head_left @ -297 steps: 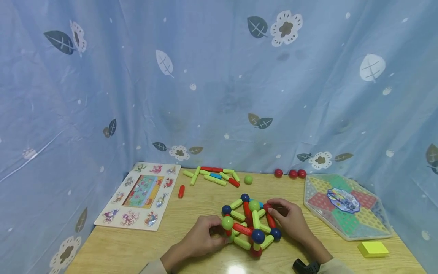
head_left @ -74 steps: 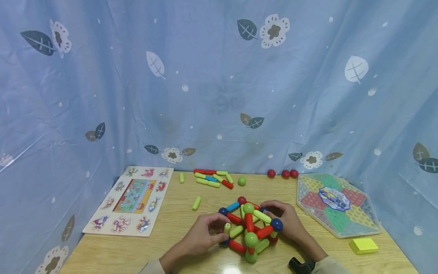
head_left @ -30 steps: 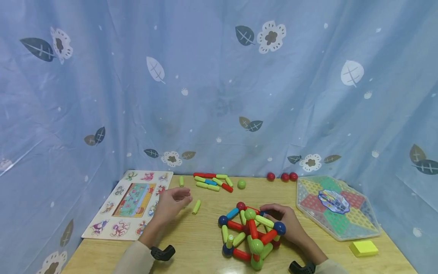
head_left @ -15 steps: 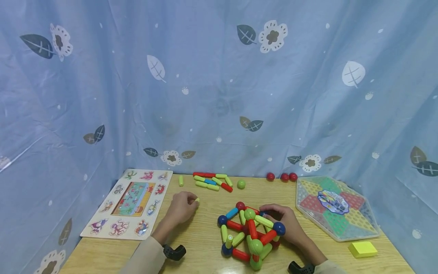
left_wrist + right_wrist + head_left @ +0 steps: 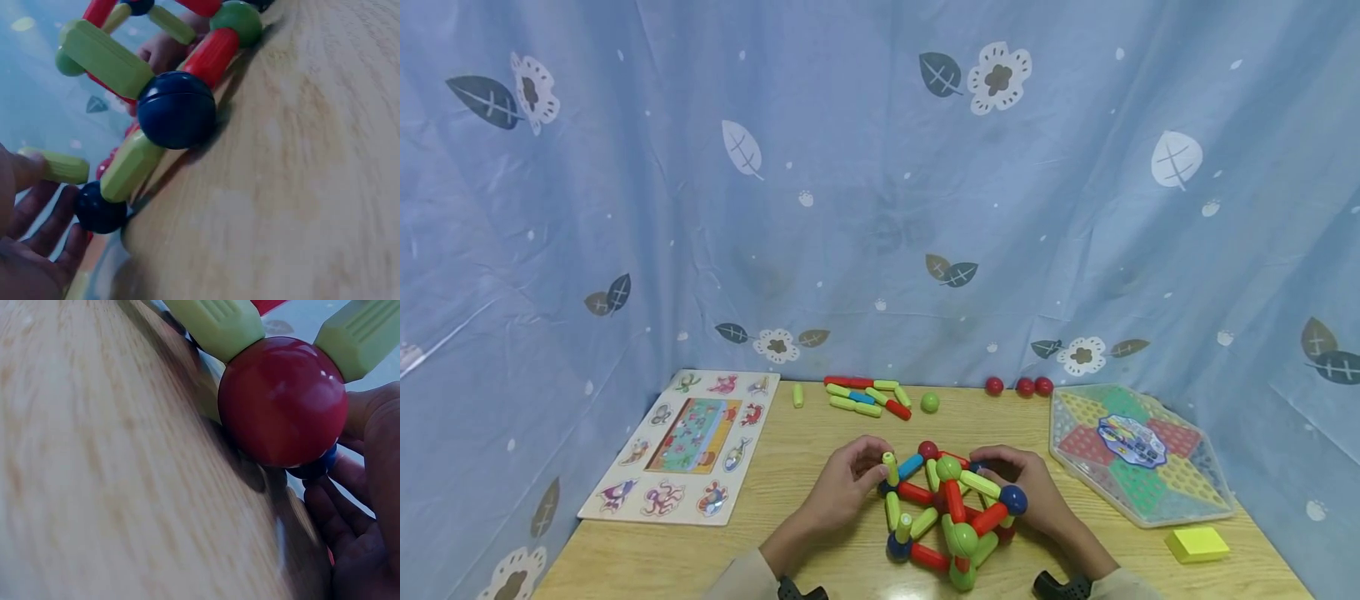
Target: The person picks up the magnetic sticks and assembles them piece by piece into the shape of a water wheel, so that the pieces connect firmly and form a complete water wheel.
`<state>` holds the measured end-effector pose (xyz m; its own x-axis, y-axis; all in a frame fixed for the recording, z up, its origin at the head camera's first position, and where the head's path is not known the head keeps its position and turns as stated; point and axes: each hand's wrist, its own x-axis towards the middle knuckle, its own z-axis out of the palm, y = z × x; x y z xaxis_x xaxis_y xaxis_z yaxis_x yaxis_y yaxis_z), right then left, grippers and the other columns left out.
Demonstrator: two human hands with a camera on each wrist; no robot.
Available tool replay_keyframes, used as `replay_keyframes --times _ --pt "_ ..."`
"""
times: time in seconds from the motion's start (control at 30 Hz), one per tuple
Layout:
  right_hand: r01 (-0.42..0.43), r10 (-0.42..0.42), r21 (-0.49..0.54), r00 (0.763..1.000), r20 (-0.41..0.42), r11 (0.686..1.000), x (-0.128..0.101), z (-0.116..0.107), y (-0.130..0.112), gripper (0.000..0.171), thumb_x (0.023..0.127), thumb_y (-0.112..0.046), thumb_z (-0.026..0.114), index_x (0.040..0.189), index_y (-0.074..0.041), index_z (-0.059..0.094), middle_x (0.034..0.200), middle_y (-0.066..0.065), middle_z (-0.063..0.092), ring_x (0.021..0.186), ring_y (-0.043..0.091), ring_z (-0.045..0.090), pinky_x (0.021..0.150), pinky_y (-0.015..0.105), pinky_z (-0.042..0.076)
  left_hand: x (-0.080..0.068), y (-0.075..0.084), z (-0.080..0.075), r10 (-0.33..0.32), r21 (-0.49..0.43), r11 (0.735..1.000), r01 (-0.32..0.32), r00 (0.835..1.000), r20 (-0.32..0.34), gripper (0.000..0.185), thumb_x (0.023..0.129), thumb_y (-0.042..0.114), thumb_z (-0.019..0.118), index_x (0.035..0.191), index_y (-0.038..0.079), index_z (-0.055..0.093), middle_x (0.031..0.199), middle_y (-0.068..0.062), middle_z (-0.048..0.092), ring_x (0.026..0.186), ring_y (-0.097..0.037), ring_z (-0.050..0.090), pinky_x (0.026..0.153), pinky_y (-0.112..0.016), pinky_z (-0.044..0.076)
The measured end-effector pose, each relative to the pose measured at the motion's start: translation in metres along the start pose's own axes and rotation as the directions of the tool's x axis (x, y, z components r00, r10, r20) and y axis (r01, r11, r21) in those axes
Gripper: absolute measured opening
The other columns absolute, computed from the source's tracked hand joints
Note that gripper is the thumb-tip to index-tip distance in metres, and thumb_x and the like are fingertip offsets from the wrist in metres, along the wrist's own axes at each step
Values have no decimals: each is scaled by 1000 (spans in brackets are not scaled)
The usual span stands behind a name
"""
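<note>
- One stick-and-ball frame (image 5: pixel 953 502) stands on the worktop (image 5: pixel 820 433), between the two hands.
- Left hand (image 5: pixel 846 483): grip narrow, pinching a yellow-green stick (image 5: pixel 891 468) nearly upright at the frame's left blue ball (image 5: pixel 100 207); whether stick and ball touch cannot be told.
- Right hand (image 5: pixel 1026 487): grip narrow, holding the frame's rear blue ball (image 5: pixel 317 465), seen past a red frame ball (image 5: pixel 282 402) from the right wrist.
- Near left corner of the frame: an upright stick (image 5: pixel 903 527) rising from a front blue ball (image 5: pixel 898 547).
- Rear of worktop: loose sticks (image 5: pixel 861 398), a green ball (image 5: pixel 930 402), three red balls (image 5: pixel 1026 387).
- Left: a puzzle board (image 5: pixel 692 437). Right: a hexagonal game box (image 5: pixel 1142 454), a yellow block (image 5: pixel 1197 544) just in front.
- Background: a blue patterned curtain (image 5: pixel 880 208).
</note>
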<state>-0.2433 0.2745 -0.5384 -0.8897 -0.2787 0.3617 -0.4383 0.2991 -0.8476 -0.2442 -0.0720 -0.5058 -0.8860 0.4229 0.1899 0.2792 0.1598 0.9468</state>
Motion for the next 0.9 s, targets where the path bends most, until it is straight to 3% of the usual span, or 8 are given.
replay_keyframes --times 0.2,0.4,0.5,0.6,0.7,0.9 --pt "-16 16 -3 1000 0 1000 0 1 -1 21 104 -5 73 124 0 77 119 17 80 108 6 75 91 20 60 -2 -2 5 88 123 989 -87 996 -4 22 111 8 63 131 1 63 123 -7 70 116 -19 70 100 -27 60" --pt "-37 37 -5 999 0 999 1 0 -3 21 105 -7 73 124 -1 77 119 16 80 108 8 75 92 20 60 -1 0 2 207 312 927 -210 977 43 21 110 4 63 131 3 62 122 0 64 115 -13 68 100 -29 61" --pt "-24 24 -9 1000 1 1000 0 -1 -3 21 105 -6 73 124 -1 77 118 16 80 106 10 76 91 20 60 0 1 3 234 330 914 -235 971 46 22 109 3 64 130 2 62 122 0 63 113 -13 68 100 -29 61" --pt "-7 7 -7 1000 5 1000 -1 -2 -2 21 105 -5 73 124 0 77 119 18 80 106 10 76 90 20 61 -1 -1 5 216 263 939 -221 975 48 22 108 4 67 130 1 63 124 -7 67 116 -21 71 100 -33 62" --pt "-13 13 -15 1000 1 1000 -1 -2 -3 22 105 -6 73 125 1 77 120 17 80 107 9 77 90 21 61 -3 -8 6 164 213 961 -174 984 64 21 106 6 71 127 3 67 122 -7 71 113 -19 72 98 -32 62" --pt "-31 30 -29 999 -14 999 11 4 -9 24 103 -7 75 125 3 76 115 17 81 105 14 79 91 21 62 -8 -16 0 100 251 962 -110 994 54 17 102 13 79 119 12 76 110 4 73 98 -7 68 88 -26 60"
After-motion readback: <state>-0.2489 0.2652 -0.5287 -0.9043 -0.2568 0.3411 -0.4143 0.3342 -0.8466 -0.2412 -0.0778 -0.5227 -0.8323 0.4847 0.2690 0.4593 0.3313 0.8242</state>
